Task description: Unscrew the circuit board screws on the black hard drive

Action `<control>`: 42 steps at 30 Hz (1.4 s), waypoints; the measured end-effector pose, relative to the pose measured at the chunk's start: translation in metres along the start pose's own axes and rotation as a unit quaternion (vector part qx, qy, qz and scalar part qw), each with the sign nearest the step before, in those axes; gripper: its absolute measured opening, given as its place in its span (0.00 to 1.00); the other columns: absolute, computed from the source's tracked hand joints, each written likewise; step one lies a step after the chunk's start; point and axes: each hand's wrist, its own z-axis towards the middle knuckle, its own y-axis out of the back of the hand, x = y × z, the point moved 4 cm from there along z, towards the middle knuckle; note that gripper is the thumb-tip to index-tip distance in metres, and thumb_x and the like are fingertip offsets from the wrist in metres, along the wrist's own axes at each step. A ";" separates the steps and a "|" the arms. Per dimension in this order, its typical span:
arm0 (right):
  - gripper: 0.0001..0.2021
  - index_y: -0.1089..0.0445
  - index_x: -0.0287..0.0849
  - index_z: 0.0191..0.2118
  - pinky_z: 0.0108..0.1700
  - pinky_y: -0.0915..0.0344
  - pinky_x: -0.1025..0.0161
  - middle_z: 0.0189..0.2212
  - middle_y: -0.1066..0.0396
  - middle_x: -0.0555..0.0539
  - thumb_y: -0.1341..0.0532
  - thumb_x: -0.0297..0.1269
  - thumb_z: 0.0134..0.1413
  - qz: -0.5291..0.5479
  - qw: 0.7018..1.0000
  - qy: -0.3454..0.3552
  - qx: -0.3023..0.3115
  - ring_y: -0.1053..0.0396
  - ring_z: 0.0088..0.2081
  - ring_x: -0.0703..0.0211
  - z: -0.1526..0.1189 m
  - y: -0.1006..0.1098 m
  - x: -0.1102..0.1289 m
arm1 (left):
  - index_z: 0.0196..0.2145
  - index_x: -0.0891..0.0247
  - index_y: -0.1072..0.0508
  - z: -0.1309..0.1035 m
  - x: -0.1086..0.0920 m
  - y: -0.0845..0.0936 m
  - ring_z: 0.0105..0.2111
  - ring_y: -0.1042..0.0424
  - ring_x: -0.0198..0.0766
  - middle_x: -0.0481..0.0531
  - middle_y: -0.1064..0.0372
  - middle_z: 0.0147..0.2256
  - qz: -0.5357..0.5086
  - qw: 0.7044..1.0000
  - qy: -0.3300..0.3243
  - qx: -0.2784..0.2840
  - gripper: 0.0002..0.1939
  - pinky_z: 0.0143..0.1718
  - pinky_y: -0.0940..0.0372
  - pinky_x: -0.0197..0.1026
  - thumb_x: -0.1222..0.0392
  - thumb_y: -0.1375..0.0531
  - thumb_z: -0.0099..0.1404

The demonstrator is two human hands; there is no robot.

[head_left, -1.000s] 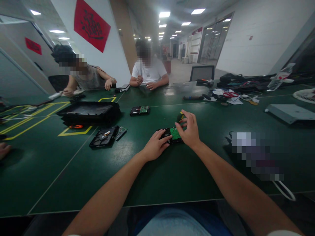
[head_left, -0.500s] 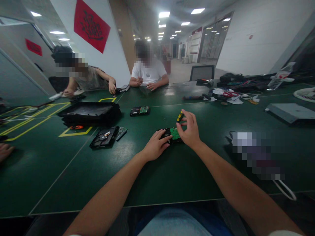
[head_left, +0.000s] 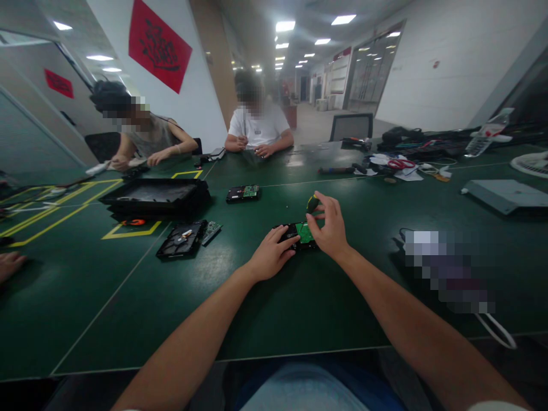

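On the green table, a black hard drive [head_left: 305, 233] with a green circuit board faces up in front of me. My left hand [head_left: 270, 252] grips its left part, fingers across the top and thumb at the near edge. My right hand [head_left: 329, 224] pinches the black and yellow handle of a small screwdriver [head_left: 313, 204], held roughly upright over the board. Its tip is too small to make out. Further left lie an opened drive [head_left: 182, 240] with a loose circuit board [head_left: 211, 233] beside it, and another drive [head_left: 242, 193] stands further back.
A stack of black trays [head_left: 156, 197] is at the left, with an orange object [head_left: 134, 222] by its near edge. Two people sit across the table. At the right are a grey metal box [head_left: 505, 196], a blurred item with a strap, red scissors [head_left: 401, 164], cables and a bottle [head_left: 488, 134].
The screwdriver handle has turned between my right fingers, while both hands stay in place. The person at the far left has drawn an arm back toward the body.
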 end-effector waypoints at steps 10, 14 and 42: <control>0.34 0.55 0.56 0.74 0.58 0.25 0.42 0.56 0.26 0.43 0.42 0.36 0.68 0.048 0.995 -0.032 0.079 0.24 0.52 0.49 -0.001 -0.008 -0.009 | 0.67 0.55 0.32 0.001 -0.002 0.002 0.72 0.48 0.58 0.62 0.46 0.71 0.005 1.000 -0.003 0.000 0.24 0.70 0.47 0.66 0.56 0.42 0.76; 0.34 0.56 0.56 0.75 0.59 0.27 0.41 0.51 0.24 0.44 0.43 0.36 0.69 0.050 0.994 -0.036 0.094 0.23 0.51 0.50 -0.002 -0.010 -0.011 | 0.67 0.56 0.32 0.001 -0.001 0.001 0.72 0.48 0.59 0.64 0.47 0.71 0.010 1.000 -0.003 0.004 0.24 0.70 0.48 0.67 0.56 0.42 0.76; 0.32 0.51 0.59 0.74 0.58 0.26 0.39 0.65 0.35 0.43 0.44 0.38 0.69 -0.014 0.997 -0.001 0.070 0.27 0.53 0.46 0.001 -0.005 -0.005 | 0.67 0.54 0.32 0.000 -0.001 0.001 0.73 0.49 0.57 0.62 0.47 0.72 0.002 1.000 -0.001 0.006 0.24 0.70 0.48 0.67 0.55 0.42 0.76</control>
